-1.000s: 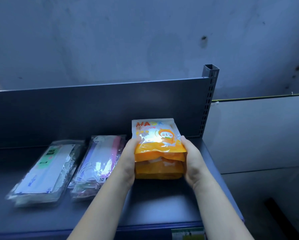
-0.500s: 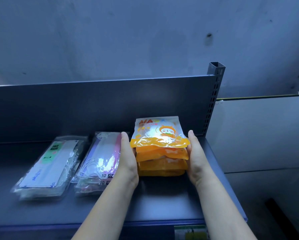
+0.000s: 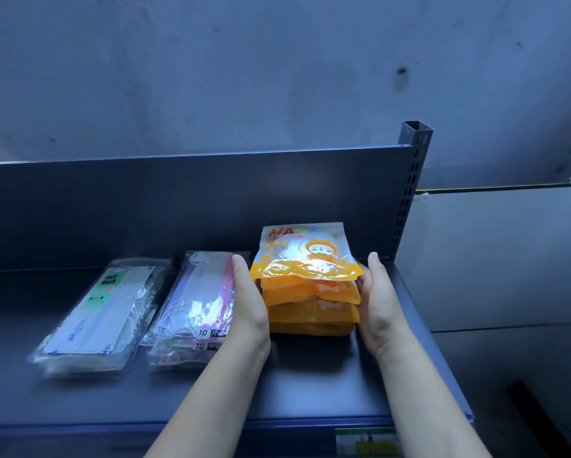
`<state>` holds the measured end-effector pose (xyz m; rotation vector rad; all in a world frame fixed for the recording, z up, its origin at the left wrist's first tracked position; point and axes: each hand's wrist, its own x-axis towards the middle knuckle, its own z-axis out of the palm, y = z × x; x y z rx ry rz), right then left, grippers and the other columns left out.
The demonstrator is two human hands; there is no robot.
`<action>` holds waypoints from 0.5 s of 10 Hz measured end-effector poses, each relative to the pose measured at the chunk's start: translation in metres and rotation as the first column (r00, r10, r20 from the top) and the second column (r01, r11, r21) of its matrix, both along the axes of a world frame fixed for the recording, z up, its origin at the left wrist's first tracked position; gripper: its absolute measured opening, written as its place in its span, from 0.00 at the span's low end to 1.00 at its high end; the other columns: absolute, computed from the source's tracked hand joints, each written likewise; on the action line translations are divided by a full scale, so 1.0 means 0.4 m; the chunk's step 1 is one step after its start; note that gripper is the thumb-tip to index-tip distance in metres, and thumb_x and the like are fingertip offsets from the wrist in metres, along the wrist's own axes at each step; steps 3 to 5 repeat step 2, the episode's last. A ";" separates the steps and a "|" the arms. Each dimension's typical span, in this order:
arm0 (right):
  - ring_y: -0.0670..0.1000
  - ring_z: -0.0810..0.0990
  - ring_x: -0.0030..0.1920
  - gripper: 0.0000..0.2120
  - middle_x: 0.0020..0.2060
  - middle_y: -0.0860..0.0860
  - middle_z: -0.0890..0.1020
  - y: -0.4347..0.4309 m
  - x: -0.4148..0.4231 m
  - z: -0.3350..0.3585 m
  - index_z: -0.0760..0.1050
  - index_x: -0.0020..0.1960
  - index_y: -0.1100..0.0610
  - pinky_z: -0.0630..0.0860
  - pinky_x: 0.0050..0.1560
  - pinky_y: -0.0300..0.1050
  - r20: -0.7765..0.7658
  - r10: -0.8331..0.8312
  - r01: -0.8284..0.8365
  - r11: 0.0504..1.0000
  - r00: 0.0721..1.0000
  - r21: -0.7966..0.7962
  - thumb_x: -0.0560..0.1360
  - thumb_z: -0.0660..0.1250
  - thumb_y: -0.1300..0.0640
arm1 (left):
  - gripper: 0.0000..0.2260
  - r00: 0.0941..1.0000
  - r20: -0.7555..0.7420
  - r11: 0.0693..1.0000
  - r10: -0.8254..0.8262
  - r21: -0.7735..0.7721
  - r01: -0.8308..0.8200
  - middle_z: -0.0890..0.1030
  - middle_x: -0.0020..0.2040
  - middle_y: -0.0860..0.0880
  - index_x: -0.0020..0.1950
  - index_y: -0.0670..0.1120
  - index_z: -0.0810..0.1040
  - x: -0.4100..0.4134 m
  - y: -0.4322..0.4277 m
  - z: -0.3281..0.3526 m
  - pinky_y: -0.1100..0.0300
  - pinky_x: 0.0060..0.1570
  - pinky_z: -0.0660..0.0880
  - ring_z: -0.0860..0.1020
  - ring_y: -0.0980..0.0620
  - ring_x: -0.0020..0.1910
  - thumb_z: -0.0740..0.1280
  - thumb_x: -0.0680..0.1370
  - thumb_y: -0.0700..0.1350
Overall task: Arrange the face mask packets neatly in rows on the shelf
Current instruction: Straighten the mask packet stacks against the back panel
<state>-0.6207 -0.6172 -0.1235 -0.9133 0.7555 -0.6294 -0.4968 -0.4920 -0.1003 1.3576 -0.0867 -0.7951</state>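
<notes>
- A bare grey wall point(image 3: 277, 77) fills the upper half of the view.
- Below it runs a dark metal shelf point(image 3: 310, 385) with an upright back panel point(image 3: 145, 206). A slotted post point(image 3: 409, 186) stands at the panel's right end.
- Three piles of mask packets lie side by side in a row on the shelf, all near the back panel.
- The left pile point(image 3: 102, 312) is clear packets with a green "FACE MASK" label, lying a little askew.
- The middle pile point(image 3: 195, 302) is clear packets showing white and pink masks, just beside the left one.
- The orange stack point(image 3: 310, 285) sits at the right end of the row. It is several orange packets deep, and the top one has a cartoon face on it. The packets' front edges are stepped, not flush.
- The left hand point(image 3: 248, 302) is flat with straight fingers, its palm pressed against the stack's left side — it grasps nothing.
- The right hand point(image 3: 380, 302) mirrors it on the stack's right side, fingers straight and released. Whether it touches the stack or sits just beside it is hard to tell.
- A small label point(image 3: 366, 441) is fixed to the shelf's front lip.
- The step in hand looks like squaring up the orange stack between both palms.
- The next move likely calls for tapping the front edges level — gently, since the slick packets could slide — and then straightening the left pile.
</notes>
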 end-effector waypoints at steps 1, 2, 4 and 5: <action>0.58 0.84 0.64 0.39 0.66 0.56 0.83 -0.001 -0.003 -0.014 0.73 0.76 0.55 0.85 0.55 0.55 -0.020 -0.003 0.003 1.000 1.000 -0.005 0.80 0.53 0.27 | 0.41 1.000 0.024 1.000 0.003 -0.010 -0.003 0.89 0.57 0.51 0.63 0.56 0.86 -0.015 0.006 -0.001 0.43 0.73 0.73 0.83 0.47 0.63 0.48 0.73 0.81; 0.57 0.87 0.56 0.35 0.56 0.57 0.88 0.011 -0.007 0.006 0.81 0.67 0.55 0.83 0.48 0.49 -0.046 0.002 -0.005 0.999 0.999 -0.050 0.83 0.50 0.31 | 0.39 1.000 0.008 1.000 -0.009 0.008 0.009 0.89 0.56 0.51 0.62 0.56 0.86 -0.028 0.010 0.017 0.44 0.73 0.73 0.84 0.47 0.63 0.47 0.76 0.79; 0.57 0.87 0.56 0.35 0.56 0.57 0.88 0.011 -0.007 0.006 0.81 0.67 0.55 0.83 0.48 0.49 -0.046 0.002 -0.005 0.999 0.999 -0.050 0.83 0.50 0.31 | 0.39 1.000 0.008 1.000 -0.009 0.008 0.009 0.89 0.56 0.51 0.62 0.56 0.86 -0.028 0.010 0.017 0.44 0.73 0.73 0.84 0.47 0.63 0.47 0.76 0.79; 0.57 0.87 0.56 0.35 0.56 0.57 0.88 0.011 -0.007 0.006 0.81 0.67 0.55 0.83 0.48 0.49 -0.046 0.002 -0.005 0.999 0.999 -0.050 0.83 0.50 0.31 | 0.39 1.000 0.008 1.000 -0.009 0.008 0.009 0.89 0.56 0.51 0.62 0.56 0.86 -0.028 0.010 0.017 0.44 0.73 0.73 0.84 0.47 0.63 0.47 0.76 0.79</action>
